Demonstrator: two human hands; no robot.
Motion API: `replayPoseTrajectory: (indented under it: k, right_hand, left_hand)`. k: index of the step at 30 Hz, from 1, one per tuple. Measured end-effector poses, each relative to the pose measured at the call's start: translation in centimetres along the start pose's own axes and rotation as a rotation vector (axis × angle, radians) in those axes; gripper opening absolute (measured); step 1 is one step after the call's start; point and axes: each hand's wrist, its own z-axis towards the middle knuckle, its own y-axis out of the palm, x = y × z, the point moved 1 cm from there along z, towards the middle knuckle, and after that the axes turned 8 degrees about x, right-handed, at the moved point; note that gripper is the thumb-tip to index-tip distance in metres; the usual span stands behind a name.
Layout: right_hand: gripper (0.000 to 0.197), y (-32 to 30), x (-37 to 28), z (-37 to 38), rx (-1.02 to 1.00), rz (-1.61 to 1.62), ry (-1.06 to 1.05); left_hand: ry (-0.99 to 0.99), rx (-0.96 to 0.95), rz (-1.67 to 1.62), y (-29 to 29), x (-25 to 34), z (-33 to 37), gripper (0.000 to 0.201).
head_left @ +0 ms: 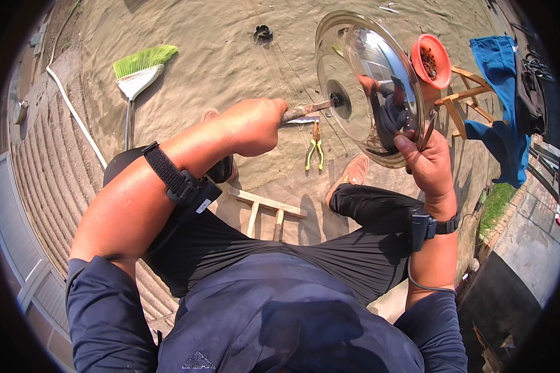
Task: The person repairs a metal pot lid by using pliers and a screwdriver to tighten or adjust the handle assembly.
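My left hand (258,127) is closed around a tool with a worn handle (294,113) and a flat metal end. The metal end meets the dark fitting (338,99) at the middle of a shiny round pot lid (370,81), at least as seen from here. My right hand (430,158) grips the lid's near right rim, thumb over the edge, holding it tilted above the ground. A narrow metal piece (430,129) shows beside the right fingers; what it belongs to is unclear. Pliers (315,148) with yellow-green handles lie on the ground below the lid.
A green-bristled broom (144,69) lies at the left. A red bowl (442,61) holds small brown bits. Blue cloth (494,81) hangs by a wooden stool (463,99) at the right. A wooden frame (270,205) stands between my legs; a dark round part (263,31) lies farther off.
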Motion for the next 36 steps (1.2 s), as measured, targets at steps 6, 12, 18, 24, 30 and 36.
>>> replayPoseTrajectory:
  k: [6,12,18,24,30,36]
  right_hand:
    - [0.004,0.6,-0.7,0.0,-0.059,-0.074,-0.017]
    - [0.005,0.5,-0.3,-0.3,-0.107,-0.104,-0.083]
    - [0.005,0.2,-0.1,-0.5,-0.107,-0.022,-0.04]
    - [0.005,0.2,-0.3,-0.8,-0.096,-0.027,-0.025]
    - [0.006,0.3,-0.7,-0.7,-0.091,-0.073,-0.063]
    - [0.007,0.0,-0.4,-1.0,-0.089,-0.112,-0.073]
  left_hand:
    - [-0.023,-0.043,-0.018,-0.2,0.3,-0.1,0.05]
    - [-0.007,-0.046,0.03,0.0,0.1,0.0,0.046]
    - [-0.039,-0.03,0.047,-0.2,0.7,-0.4,0.037]
    - [-0.064,-0.047,0.055,-0.6,1.7,-0.8,0.034]
    - [-0.028,-0.054,0.011,0.0,0.6,-0.2,0.033]
    - [0.064,-0.065,-0.01,0.5,-0.5,0.5,0.029]
